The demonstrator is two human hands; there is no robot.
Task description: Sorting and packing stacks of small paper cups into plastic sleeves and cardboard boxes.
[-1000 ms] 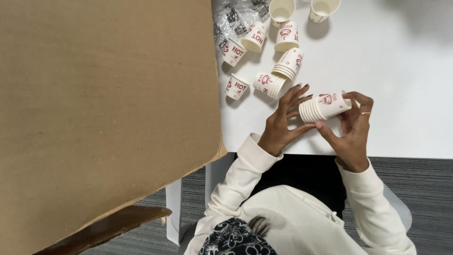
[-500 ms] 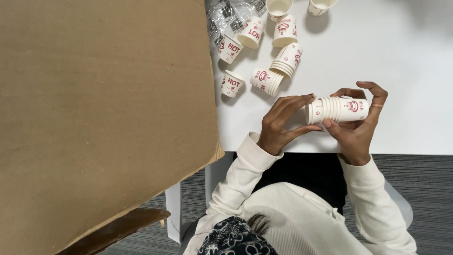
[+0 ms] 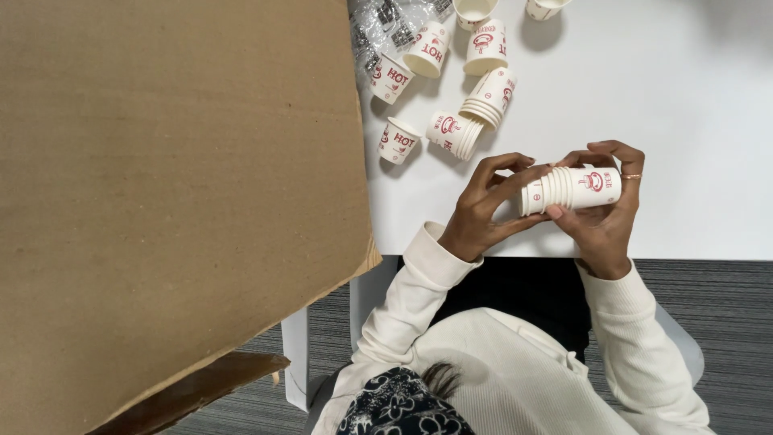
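Observation:
A stack of white paper cups with red print (image 3: 573,190) lies sideways between both hands, just above the white table (image 3: 692,105) near its front edge. My right hand (image 3: 605,217) wraps the stack from below and behind, a ring on one finger. My left hand (image 3: 487,205) pinches the open rim end of the stack with its fingertips. Both wrists wear cream sleeves.
Several loose cups and short nested stacks (image 3: 455,133) lie scattered at the table's far left, beside a crumpled clear plastic wrapper (image 3: 386,20). A large brown cardboard flap (image 3: 169,193) covers the left half of the view. Grey carpet (image 3: 717,306) shows below the table edge.
The stack has been lifted slightly and turned more level between the hands. My left fingers have shifted onto the rim end.

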